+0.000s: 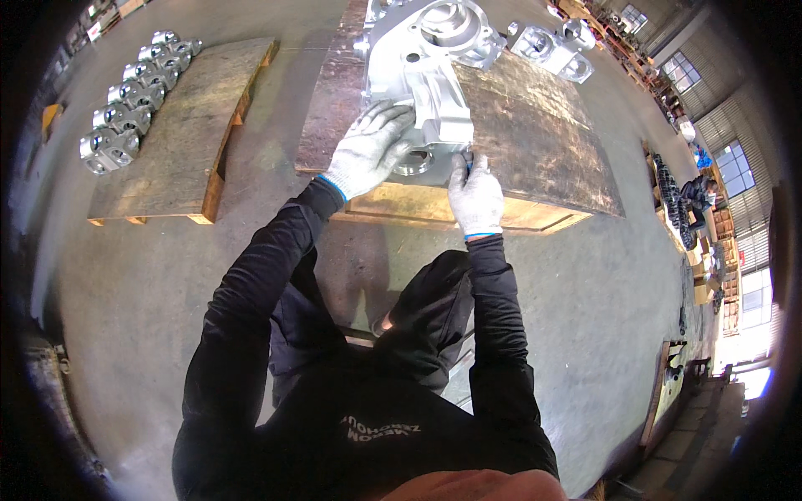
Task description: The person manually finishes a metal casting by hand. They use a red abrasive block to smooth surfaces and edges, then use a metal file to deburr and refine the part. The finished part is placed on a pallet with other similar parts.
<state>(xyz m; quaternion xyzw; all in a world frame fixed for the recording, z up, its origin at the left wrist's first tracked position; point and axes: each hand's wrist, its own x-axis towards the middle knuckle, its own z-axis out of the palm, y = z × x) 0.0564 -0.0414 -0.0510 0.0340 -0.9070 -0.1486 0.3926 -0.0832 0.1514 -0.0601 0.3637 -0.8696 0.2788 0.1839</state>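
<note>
A large silvery metal casting [430,92] with round bored openings lies on a wooden pallet ahead of me. My left hand [373,149], in a light grey work glove, rests on the casting's near left side. Its fingers stretch over the metal and the thumb stands apart, beside a ring-shaped bore [413,163]. At the casting's near right corner is my right hand [477,198], gloved alike. Its fingers and thumb are pinched together by the edge; a bit of blue shows between them, but what they hold is too small to name.
The casting's pallet [535,125] has a worn wooden top. More silvery castings [551,52] sit at its far right. To the left, a second pallet [188,125] carries a row of smaller castings [125,117]. Another person [697,196] is far right, near stacked boxes.
</note>
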